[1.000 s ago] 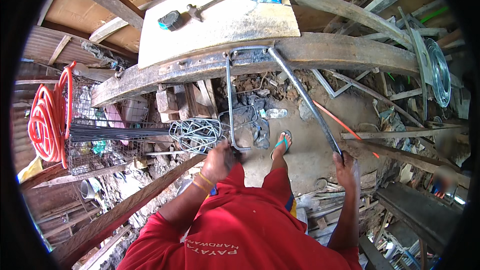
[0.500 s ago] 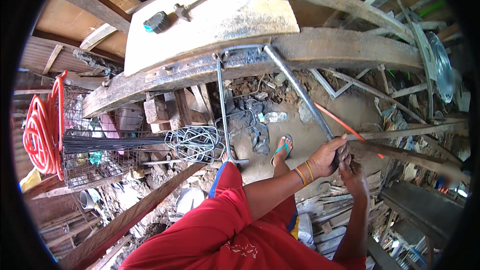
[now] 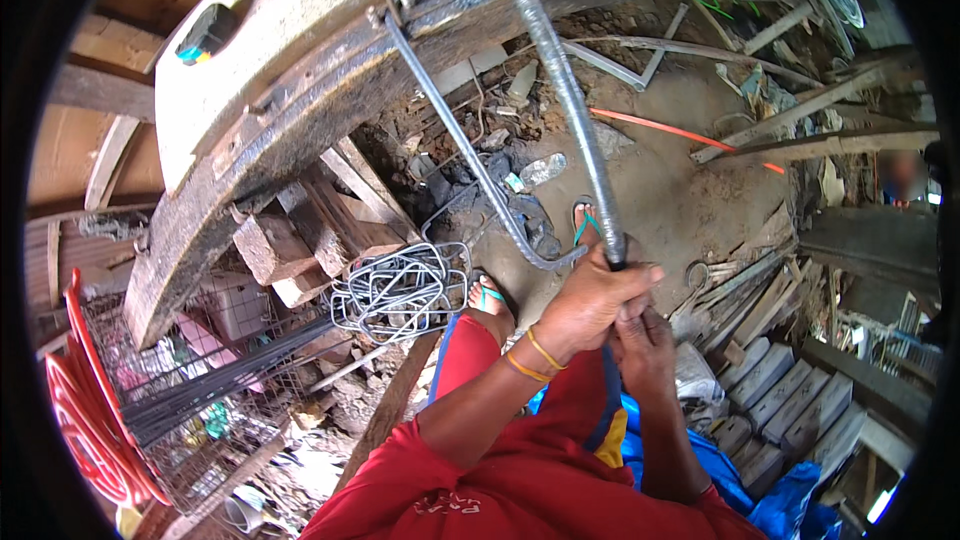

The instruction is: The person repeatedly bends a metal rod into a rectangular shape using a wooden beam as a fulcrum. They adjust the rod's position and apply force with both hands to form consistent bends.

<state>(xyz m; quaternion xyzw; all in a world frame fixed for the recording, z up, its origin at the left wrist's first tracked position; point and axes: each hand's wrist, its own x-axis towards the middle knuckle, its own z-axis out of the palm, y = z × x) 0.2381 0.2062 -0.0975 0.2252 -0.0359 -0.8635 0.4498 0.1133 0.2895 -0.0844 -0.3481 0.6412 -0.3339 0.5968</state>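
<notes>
Both my hands grip the lower end of a long ribbed grey metal bar (image 3: 565, 90). My left hand (image 3: 585, 305) is wrapped around its dark tip, thumb stretched to the right. Just below and to the right, my right hand (image 3: 640, 345) is closed against it, its fingers partly hidden. The bar's far end meets metal pegs on a thick curved wooden beam (image 3: 330, 90). A thinner steel rod (image 3: 450, 130) runs from those pegs toward me, and its hooked near end lies close to my left hand. I cannot tell whether they touch.
A pile of bent steel rod frames (image 3: 395, 285) lies at left, beside straight dark rods (image 3: 225, 380) and a coiled orange hose (image 3: 90, 420). A tape measure (image 3: 207, 32) rests on the board. Concrete blocks (image 3: 790, 400) and a blue tarp (image 3: 705, 465) are at lower right.
My hands have swung the bar leftward, toward the thinner rod, narrowing the angle between them. My view has turned and shifted, so the hammer is now mostly cut off.
</notes>
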